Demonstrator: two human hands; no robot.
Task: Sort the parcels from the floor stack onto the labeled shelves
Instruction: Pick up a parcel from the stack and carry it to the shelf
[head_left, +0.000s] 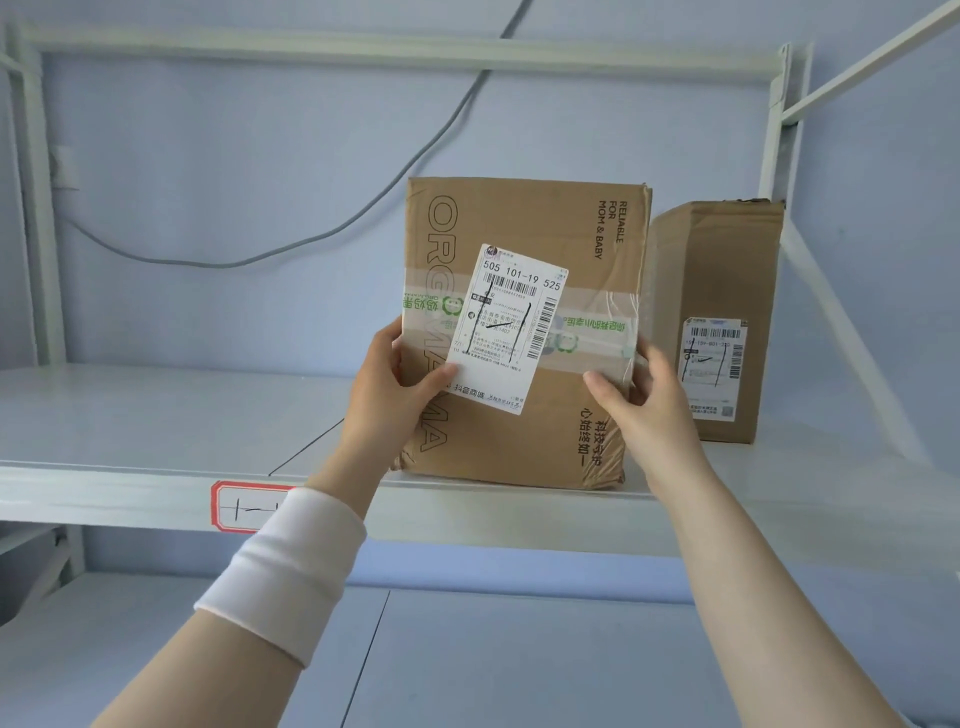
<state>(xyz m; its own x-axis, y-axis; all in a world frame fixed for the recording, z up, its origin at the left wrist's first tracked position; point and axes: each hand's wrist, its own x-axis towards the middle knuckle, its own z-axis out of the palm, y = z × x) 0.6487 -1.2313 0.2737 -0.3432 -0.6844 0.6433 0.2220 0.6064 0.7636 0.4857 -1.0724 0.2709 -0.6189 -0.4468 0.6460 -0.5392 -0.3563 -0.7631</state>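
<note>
Parcel (524, 332), upright on labeled shelf (156, 415)
Left hand (387, 384) and right hand (641, 400) grip its sides; second parcel (714, 322) already shelved; release pending.

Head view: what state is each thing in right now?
large box, upright at front edge of shelf, held both sides.
left grip, holds large box's left edge.
right grip, holds its right edge.
small box, upright on shelf, untouched.
shelf tag, stuck on front lip, partly hidden by sleeve.
</note>
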